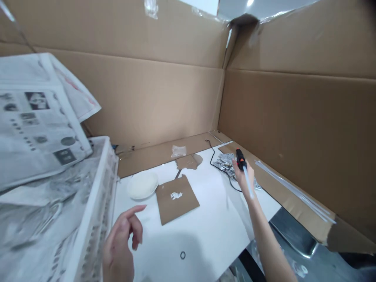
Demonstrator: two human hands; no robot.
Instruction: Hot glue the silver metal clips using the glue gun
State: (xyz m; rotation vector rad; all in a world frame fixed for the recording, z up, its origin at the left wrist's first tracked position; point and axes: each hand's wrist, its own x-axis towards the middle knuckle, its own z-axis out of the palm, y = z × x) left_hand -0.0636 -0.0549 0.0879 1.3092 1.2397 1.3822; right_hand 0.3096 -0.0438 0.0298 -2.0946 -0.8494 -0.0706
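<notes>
My right hand (247,178) is wrapped round a black hot glue gun (241,158), with a translucent glue stick (248,183) sticking out of its back end. It is over the right side of the white tabletop (217,219), next to a pile of small silvery parts (223,162). My left hand (125,233) hovers at the front left with nothing in it, index finger stretched out and the others loosely curled. Beyond it lies a brown cardboard square (176,211) bearing a small white shape (176,195). A whitish round dish (143,186) sits beside the square.
A white plastic crate (101,168) filled with newspaper (38,117) stands at the left. One dark ring (182,255) lies near the front. A black cord (212,156) crosses the tabletop. Spare glue sticks (293,190) lie on cardboard at right. Tall cardboard walls (164,98) enclose the back and right.
</notes>
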